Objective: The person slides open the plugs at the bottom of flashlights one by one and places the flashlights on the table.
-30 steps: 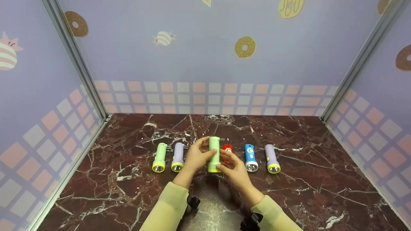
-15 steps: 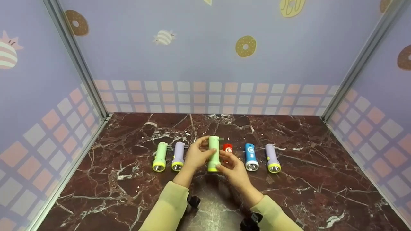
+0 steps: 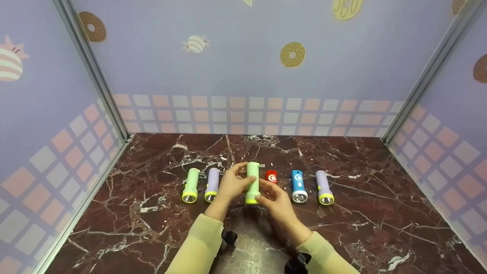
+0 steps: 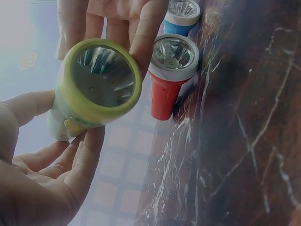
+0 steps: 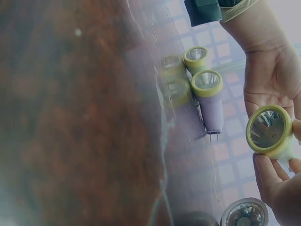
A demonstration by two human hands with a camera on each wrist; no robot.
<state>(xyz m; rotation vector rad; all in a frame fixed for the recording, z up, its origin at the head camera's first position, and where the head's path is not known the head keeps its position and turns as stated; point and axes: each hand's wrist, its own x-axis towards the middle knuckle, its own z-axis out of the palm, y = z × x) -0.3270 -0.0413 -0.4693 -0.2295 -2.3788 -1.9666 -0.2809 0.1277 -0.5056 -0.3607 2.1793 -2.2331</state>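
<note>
A pale green flashlight (image 3: 252,182) with a yellow rim is held up between both hands in the head view. My left hand (image 3: 232,186) grips its body from the left, thumb across the front. My right hand (image 3: 280,202) pinches it low down near the head end, from the right. At its far end a small pronged plug (image 3: 261,165) sticks out sideways. The left wrist view looks straight into its round lens (image 4: 104,77), which is unlit. Behind my right hand a red flashlight (image 3: 271,176) is partly hidden.
Left of the hands lie another green flashlight (image 3: 191,185) and a purple flashlight (image 3: 212,184). To the right are a blue flashlight (image 3: 298,185) and a second purple flashlight (image 3: 323,187). They rest on a dark red marbled tabletop (image 3: 380,228), enclosed by patterned walls (image 3: 243,76).
Both hands keep the green flashlight in nearly the same place and pose. The head view has shifted slightly, so the flashlights on the table appear a little farther right.
</note>
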